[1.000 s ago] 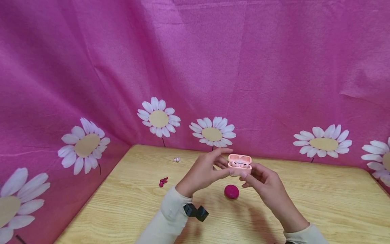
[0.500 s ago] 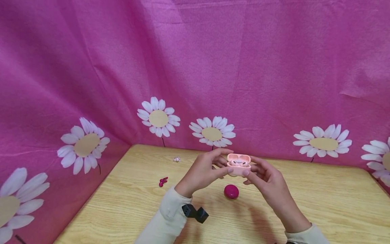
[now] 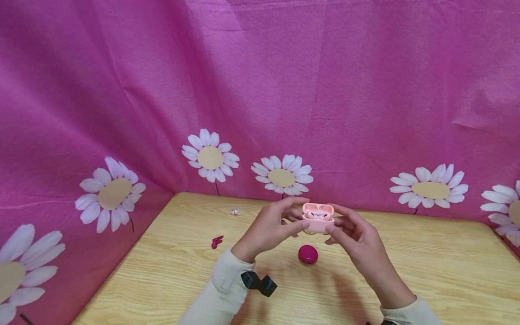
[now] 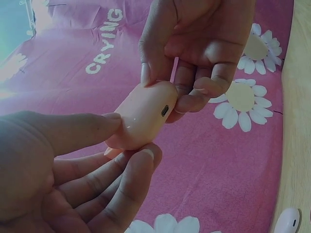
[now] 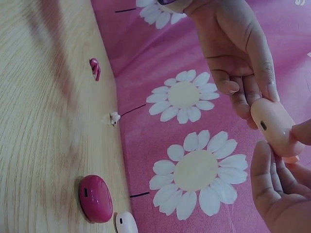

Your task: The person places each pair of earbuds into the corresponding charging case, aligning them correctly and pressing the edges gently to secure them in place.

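Pink earbud case (image 3: 318, 219) is up in the air, above the middle of the desk (image 3: 426, 271), and both hands hold it. Its lid is flipped open, and two small earbuds sit inside. The left hand (image 3: 270, 230) pinches the left end of the case between thumb and fingers. The right hand (image 3: 357, 237) pinches the right end the same way — fingers curled around it. In the left wrist view the case (image 4: 143, 114) shows its smooth bottom with a little dark slot, and fingertips (image 4: 146, 158) press on it from both sides. The right wrist view shows the same slot on the case (image 5: 272, 127).

Down on the desk, right under the hands, lies a dark pink round case (image 3: 308, 254), shut. A small dark pink earbud (image 3: 217, 242) lies near the left edge of the desk. A tiny pale earbud (image 3: 234, 211) lies farther back, close to the far edge by the cloth. The pink cloth (image 3: 260, 90) with big white daisies hangs behind the desk and along its left side. A black strap piece (image 3: 259, 283) sits on the left cuff.
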The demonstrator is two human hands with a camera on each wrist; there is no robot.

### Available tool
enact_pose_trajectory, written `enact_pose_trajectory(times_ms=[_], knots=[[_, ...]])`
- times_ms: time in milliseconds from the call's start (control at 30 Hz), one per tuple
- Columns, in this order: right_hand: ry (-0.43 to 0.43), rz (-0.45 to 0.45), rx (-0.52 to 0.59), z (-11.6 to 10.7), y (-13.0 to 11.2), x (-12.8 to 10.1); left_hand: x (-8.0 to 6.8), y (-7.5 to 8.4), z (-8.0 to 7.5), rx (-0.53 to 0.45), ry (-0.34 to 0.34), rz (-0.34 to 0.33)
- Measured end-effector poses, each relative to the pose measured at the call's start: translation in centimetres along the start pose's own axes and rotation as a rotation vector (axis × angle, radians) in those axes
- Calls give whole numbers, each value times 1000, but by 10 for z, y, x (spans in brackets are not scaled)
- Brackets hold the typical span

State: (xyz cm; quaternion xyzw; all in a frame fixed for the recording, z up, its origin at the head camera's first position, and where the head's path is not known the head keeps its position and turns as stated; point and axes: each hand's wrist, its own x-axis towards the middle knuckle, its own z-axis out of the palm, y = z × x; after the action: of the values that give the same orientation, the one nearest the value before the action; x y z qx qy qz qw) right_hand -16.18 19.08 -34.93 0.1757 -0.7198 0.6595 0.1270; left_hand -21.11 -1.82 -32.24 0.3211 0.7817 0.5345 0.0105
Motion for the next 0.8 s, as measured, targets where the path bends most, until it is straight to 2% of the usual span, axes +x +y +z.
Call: enact_pose_trajectory(times_ms=[300, 567, 733, 800], knots=[[2, 15, -16, 0, -1, 0, 1, 2, 1, 1, 5, -35], [-4, -14, -1, 0, 0, 0, -8, 31, -3, 9, 9, -29], [-1, -2, -11, 0, 0, 0, -9, 33, -3, 19, 11, -21], [0, 5, -15, 0, 1, 0, -7, 26, -2, 30, 12, -18]])
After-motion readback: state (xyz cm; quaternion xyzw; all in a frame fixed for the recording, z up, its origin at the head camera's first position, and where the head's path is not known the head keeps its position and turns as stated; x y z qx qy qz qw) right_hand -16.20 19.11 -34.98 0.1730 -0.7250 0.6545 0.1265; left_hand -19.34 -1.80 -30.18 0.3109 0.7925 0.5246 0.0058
